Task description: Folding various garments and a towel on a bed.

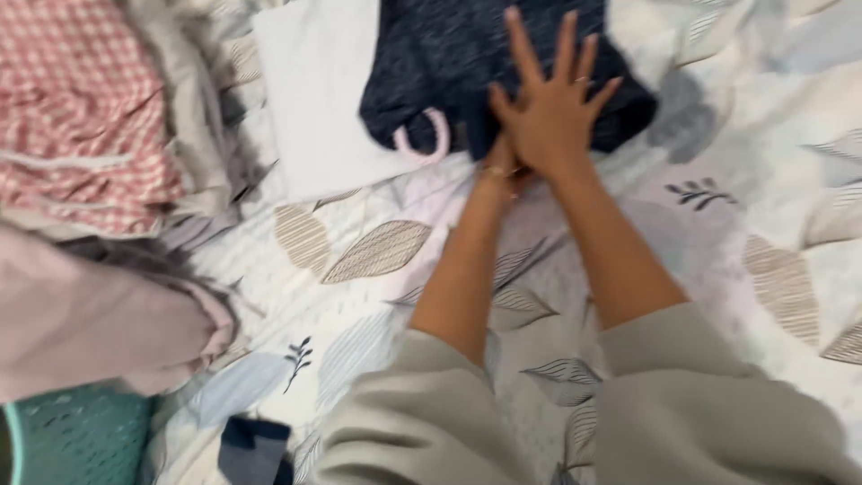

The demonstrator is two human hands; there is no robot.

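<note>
On the far bed: a dark navy garment (467, 63) is lying beside a white folded cloth (314, 90).
Right hand (552, 112): spreading flat, pressing the garment.
Left hand (499, 166): hiding beneath it; state unclear.

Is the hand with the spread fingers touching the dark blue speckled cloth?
Touching. The head view shows the right hand lying flat, fingers spread, on the folded dark blue speckled garment, with no gap beneath the palm.

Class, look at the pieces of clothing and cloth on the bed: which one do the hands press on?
The dark navy garment with pink trim, under the right hand; the white cloth and pink checked cloth lie untouched to its left.
</note>
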